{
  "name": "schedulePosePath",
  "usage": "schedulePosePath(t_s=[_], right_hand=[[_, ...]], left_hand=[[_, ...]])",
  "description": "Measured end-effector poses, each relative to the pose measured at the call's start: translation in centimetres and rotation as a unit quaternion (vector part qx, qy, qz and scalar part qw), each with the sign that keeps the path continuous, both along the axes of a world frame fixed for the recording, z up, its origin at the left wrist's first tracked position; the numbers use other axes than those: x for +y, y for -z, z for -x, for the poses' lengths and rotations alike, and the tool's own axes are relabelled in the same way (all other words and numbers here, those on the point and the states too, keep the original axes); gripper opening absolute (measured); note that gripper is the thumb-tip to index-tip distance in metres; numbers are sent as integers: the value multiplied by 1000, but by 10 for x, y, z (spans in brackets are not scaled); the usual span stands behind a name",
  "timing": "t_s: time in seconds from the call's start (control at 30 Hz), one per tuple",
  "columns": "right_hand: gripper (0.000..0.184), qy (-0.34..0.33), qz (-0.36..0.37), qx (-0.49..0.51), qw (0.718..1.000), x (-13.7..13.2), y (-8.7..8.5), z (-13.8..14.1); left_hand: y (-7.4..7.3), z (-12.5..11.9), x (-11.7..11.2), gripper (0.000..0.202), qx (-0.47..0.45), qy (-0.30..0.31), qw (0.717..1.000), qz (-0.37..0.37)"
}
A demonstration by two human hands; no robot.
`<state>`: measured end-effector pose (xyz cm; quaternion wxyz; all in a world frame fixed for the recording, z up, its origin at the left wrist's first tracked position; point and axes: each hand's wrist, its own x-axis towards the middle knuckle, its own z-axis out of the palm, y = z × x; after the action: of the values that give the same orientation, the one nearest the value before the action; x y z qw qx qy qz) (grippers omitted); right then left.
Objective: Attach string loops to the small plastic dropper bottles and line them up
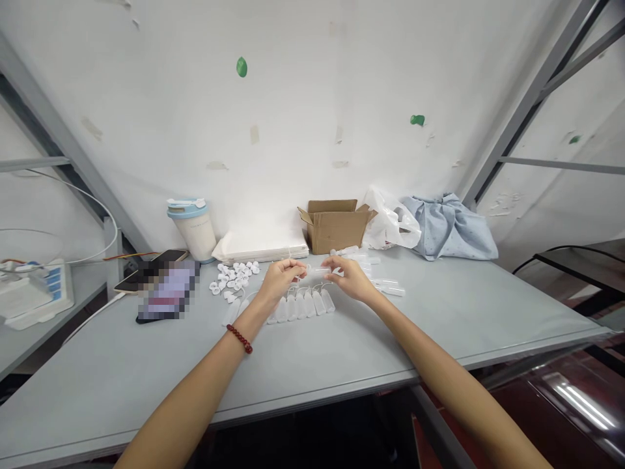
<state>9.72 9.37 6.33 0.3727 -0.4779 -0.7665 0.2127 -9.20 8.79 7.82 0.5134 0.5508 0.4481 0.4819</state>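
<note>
My left hand (pixel 280 279) and my right hand (pixel 349 277) meet over the grey table (pixel 342 352), both pinching the ends of one small clear plastic tube (pixel 318 269) held level between them. A red bead bracelet sits on my left wrist. Just under the hands lies a row of several clear tubes (pixel 303 305) side by side. A scatter of small white caps (pixel 234 277) lies left of my left hand. More loose clear tubes (pixel 385 285) lie to the right of my right hand.
An open cardboard box (pixel 336 226) stands at the back against the wall, with a white plastic bag (pixel 390 221) and blue cloth (pixel 452 228) to its right. A stack of white sheets (pixel 261 247), a lidded cup (pixel 193 228) and phones (pixel 161 286) lie to the left.
</note>
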Motion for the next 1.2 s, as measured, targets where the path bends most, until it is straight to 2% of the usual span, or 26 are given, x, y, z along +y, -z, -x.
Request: schedulePosePath(t_s=[0.3,0.5,0.7,0.9,1.0,1.2], right_hand=[[17,26,-9,-20,999,0,0,-1],[15,-19,22,39,999,1,0,0],[17,-36,52,71,995,1,-1,0],[17,-44,63,72,994,-4,-5,3],[18,-48,72,70,994,-6,-6,3],[16,-50,53,61,995,-9,-8,4]], left_hand=[[-3,-2,-2,13,17,-23,999,-22],[-2,-3,-2,12,9,-20,1000,-13],[0,-2,-2,15,12,-20,1000,-8],[3,-1,-1,21,34,-1,999,-16],[3,-1,-1,21,39,1,999,5],[4,-1,-2,26,22,14,999,22]])
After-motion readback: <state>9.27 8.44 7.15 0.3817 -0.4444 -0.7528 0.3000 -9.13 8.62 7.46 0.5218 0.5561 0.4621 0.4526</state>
